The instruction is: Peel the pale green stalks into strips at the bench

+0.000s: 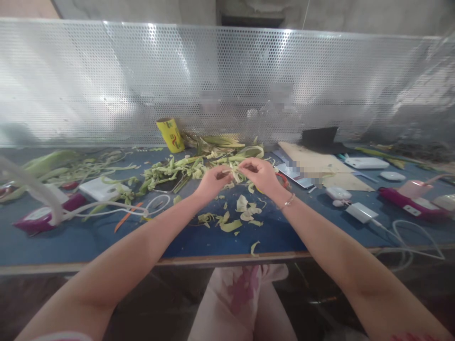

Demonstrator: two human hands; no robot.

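Observation:
Over the middle of the blue table, my left hand (214,181) and my right hand (262,176) work close together, fingertips pinched. Between them is a pale, husk-like strip (235,173), gripped from both sides; its exact shape is too small to make out. Below my hands lie torn pale-green husk scraps (245,208) and a longer curled piece (229,225). Left of my left hand, a heap of knotted-looking green husk pieces (159,174) spreads across the table, partly over a dark flat object (171,182). An orange-red ring (282,180) sits just behind my right wrist.
A yellow cylinder (171,135) leans by the perforated metal screen (227,80) at the back. On the right are a phone (295,175), cardboard (313,158), a white charger (360,212) with cable and a purple power strip (412,206). Another purple strip (35,220) lies left.

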